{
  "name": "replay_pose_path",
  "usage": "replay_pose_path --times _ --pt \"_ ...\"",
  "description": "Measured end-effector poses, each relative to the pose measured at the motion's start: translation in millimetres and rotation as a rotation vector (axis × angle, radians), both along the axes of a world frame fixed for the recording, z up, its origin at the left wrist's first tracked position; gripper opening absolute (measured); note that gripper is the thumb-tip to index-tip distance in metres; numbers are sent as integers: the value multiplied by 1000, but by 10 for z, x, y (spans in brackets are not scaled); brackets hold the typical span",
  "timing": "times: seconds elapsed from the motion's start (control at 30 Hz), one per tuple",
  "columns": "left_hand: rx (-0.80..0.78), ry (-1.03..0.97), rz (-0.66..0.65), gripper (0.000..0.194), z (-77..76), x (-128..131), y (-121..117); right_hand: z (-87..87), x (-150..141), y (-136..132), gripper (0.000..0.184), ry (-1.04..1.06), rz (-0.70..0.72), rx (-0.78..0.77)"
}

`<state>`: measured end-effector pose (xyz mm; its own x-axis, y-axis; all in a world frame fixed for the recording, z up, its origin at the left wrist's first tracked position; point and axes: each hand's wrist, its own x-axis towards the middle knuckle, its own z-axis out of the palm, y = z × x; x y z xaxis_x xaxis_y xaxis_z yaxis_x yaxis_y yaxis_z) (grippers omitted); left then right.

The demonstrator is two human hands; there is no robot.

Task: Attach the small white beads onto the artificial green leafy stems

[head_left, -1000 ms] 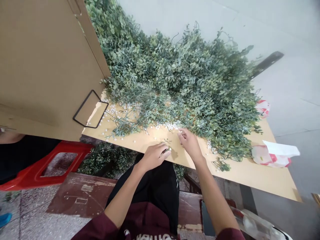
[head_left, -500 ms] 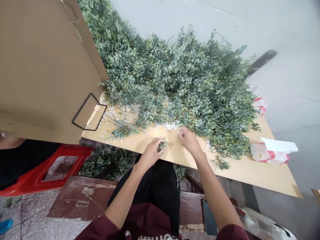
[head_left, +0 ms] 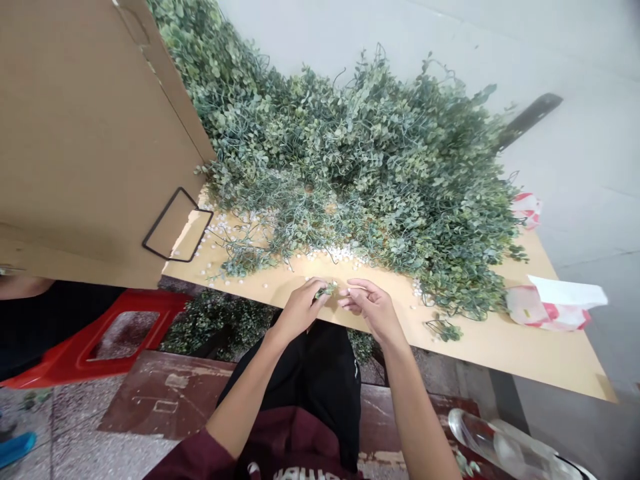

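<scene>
Low over the near edge of the table, my left hand (head_left: 300,308) is closed around a small sprig of green artificial leaves (head_left: 327,289). Only the leafy end pokes out past the thumb and fingers. Just to its right is my right hand (head_left: 374,305), fingertips pointing at the sprig with a narrow gap between. Its thumb and fingers pinch what looks like a small white piece (head_left: 344,292), partly hidden. Beyond both hands lie many loose white pieces (head_left: 340,254), in front of a large tangled heap of leafy stems (head_left: 360,153).
A big cardboard box (head_left: 95,133) with a black wire frame (head_left: 179,225) before it stands at left. A lone sprig (head_left: 444,329) and a red-and-white plastic bag (head_left: 547,308) lie at right. Below left are a red stool (head_left: 150,333) and a neighbouring person's dark clothing.
My right hand has come back from the white pieces toward my left hand, its fingers now turned to the sprig. My left hand has shifted very little and keeps the sprig.
</scene>
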<state>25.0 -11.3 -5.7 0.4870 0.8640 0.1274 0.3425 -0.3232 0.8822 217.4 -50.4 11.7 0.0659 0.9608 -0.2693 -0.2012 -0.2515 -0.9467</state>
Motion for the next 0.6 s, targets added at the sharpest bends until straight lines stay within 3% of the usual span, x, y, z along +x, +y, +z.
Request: replay_pose_path --times 0.3,0.6 --pt "-189 -114 -59 21 57 -48 23 -210 -387 -163 26 373 -128 -17" --pt "-255 -187 -81 29 43 -119 30 -178 -459 -147 18 325 -105 74"
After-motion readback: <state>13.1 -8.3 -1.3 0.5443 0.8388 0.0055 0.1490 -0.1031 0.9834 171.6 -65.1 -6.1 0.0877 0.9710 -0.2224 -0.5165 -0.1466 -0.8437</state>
